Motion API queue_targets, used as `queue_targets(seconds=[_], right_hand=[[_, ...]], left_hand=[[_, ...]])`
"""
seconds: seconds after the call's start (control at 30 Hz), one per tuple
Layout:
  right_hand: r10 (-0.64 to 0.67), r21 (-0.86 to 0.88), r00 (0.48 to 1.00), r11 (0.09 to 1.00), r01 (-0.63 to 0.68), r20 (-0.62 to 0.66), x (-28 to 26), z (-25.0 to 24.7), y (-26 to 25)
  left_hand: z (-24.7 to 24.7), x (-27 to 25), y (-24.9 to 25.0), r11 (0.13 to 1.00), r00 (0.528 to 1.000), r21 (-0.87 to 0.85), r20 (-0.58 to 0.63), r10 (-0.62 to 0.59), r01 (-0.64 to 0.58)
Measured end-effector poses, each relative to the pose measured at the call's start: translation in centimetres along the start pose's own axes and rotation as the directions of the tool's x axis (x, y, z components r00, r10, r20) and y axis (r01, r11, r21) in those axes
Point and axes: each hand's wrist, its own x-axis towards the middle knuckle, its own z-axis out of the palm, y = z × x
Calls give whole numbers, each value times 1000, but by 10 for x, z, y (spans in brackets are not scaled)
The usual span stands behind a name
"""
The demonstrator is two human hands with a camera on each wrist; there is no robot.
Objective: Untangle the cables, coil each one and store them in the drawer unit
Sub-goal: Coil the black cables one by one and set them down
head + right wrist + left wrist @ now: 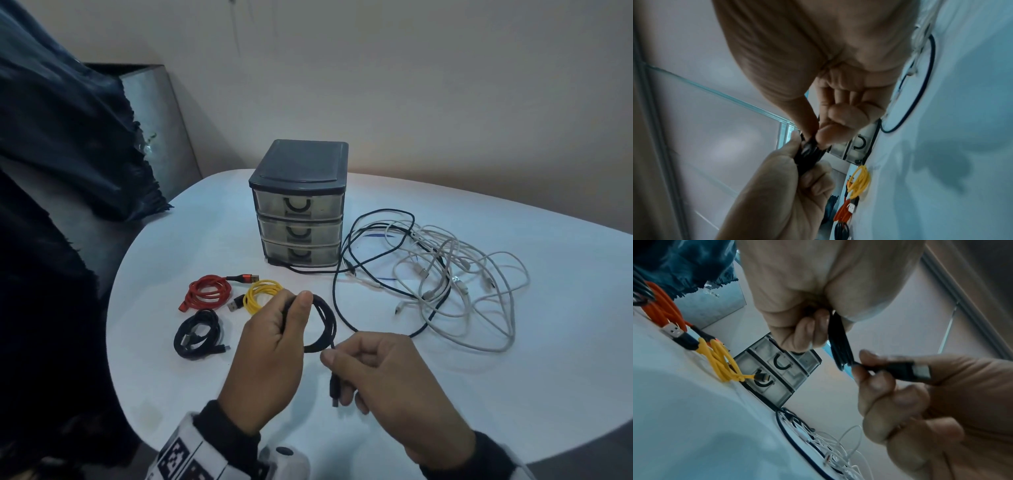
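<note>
Black cable (322, 325) loops hang above the white table (445, 394), pinched in my left hand (274, 346); my right hand (380, 370) grips its plug end. 3 coiled cables lie left, and the drawer unit (298, 205) stands behind, all 3 drawers closed.

Drawer unit (298, 202) contents obscured by cloudy fronts; white cable tangle (462, 274) too interwoven to count; both wrist views blurred.

White round table (513, 394) under both hands. Dark blue frayed-edge fabric (61, 144) hangs far left of the left hand. Grey panel (161, 113) beyond it, plain beige wall (411, 85) behind.
</note>
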Motion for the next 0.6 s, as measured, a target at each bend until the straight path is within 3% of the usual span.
queue_targets(seconds=[0.1,0.23,0.3,0.37,0.43,0.5,0.6], right_hand=[[-97,-27,995,995,96,-36,-3,-5,-4],[-318,-2,944,948,319,-93,-10,-15,-15],[-371,-82,920,928,363,-128,-9,-17,-14],[-367,-209,918,920,333,-153,-4,-18,-7],[-332,-231,924,930,286,-192,1,-16,0],[-313,-132,907,949,286,-283,4,-13,5],[-201,163,913,948,272,-354,5,-3,2]], left_hand=[[-4,3,-1,999,999,41,-33,2,0],[-5,4,1,996,999,89,-51,-10,15],[-4,3,5,995,994,-48,-49,-94,91],[-5,3,11,911,964,-326,7,-267,254],[-4,1,17,775,929,-521,114,-352,358],[0,0,19,707,919,-595,167,-357,382],[2,0,17,713,924,-597,148,-351,367]])
